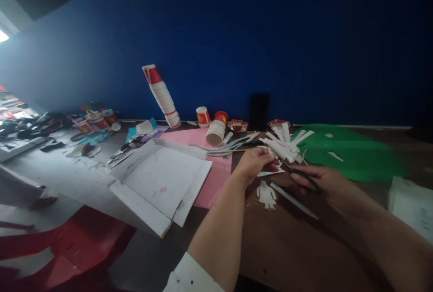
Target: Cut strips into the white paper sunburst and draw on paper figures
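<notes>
My right hand (316, 181) is closed round the black handles of a pair of scissors (309, 180), whose blades point up and left. My left hand (255, 163) pinches a small piece of white paper (275, 169) close to the blades; its outline is partly hidden by the fingers. Just below on the brown table lies a white paper cutout shaped like a figure (266, 196). A long white paper strip (294, 199) rests slantwise beside it. Behind both hands is a loose heap of white paper strips (286, 143).
Left stands a shallow white cardboard box lid (162, 177) on pink paper (216, 184). A leaning stack of paper cups (162, 96) and shorter cups (216, 130) stand near the blue wall (270, 35). Green sheet (355, 152) lies right; a red chair (77, 242) is lower left.
</notes>
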Motion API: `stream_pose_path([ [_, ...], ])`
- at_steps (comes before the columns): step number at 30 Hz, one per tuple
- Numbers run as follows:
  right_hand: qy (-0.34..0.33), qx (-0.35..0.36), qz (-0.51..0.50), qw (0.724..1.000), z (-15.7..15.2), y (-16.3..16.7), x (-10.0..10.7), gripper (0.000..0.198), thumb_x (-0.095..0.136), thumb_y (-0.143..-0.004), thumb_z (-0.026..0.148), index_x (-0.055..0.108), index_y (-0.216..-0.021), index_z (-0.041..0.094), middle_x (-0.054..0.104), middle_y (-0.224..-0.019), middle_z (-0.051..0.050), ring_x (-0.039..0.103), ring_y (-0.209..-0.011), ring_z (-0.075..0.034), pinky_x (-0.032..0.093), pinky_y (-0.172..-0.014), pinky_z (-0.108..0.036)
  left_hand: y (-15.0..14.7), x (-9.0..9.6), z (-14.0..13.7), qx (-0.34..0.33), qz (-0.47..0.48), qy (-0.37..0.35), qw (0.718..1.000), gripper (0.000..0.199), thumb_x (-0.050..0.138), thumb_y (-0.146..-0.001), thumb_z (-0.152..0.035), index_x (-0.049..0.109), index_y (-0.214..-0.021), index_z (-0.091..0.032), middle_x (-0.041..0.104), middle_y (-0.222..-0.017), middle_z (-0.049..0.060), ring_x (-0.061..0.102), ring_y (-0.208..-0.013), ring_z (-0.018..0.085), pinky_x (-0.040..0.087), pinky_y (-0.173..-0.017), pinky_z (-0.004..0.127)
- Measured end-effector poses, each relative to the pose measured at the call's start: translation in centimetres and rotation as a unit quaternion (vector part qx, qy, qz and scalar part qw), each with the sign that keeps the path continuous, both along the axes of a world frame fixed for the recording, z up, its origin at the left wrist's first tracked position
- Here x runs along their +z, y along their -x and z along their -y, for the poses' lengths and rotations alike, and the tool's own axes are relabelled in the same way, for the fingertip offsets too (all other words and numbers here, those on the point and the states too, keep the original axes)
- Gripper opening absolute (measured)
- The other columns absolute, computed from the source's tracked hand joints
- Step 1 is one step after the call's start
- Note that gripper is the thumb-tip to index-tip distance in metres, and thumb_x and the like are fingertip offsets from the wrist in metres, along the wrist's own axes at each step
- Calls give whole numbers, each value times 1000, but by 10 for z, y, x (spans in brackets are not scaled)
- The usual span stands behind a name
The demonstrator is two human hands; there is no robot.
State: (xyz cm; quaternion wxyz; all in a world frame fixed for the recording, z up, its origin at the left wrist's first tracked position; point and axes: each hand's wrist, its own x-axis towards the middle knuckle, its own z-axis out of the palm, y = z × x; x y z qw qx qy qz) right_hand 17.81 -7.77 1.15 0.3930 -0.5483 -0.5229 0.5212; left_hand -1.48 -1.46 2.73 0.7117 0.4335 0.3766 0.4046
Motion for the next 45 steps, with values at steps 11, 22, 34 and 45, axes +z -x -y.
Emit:
stream_pose_path([
  [11,-5,-6,2,1000,2,6,7,54,84,-70,53,79,-114,22,65,-66,-1,53,-59,-14,39,-51,-25,-1,-3,0,-1,5,-13,1000,21,75,-76,-22,57,-70,-13,64,-65,1,58,-54,9,53,-68,28],
  [22,-31,16,36,999,2,6,7,43,78,-75,56,82,-101,22,64,-68,-3,53,-62,-16,39,-53,-27,0,-4,1,-13,28,-14,999,25,78,-73,-25,55,-71,-14,65,-66,1,60,-54,9,53,-67,27],
  [34,-19,14,16,1000,1,4,6,45,80,-72,56,82,-100,21,66,-69,-3,52,-57,-14,37,-49,-26,-1,-2,3,-12,28,-2,1000,25,78,-74,-24,55,-71,-14,65,-66,1,59,-54,9,53,-68,28],
  [45,-30,9,46,998,2,5,9,52,80,-70,61,82,-105,22,67,-72,-4,54,-59,-15,41,-51,-28,-1,-3,2,-12,24,-1,1000,20,75,-76,-22,57,-71,-13,65,-67,2,59,-55,9,53,-68,28],
])
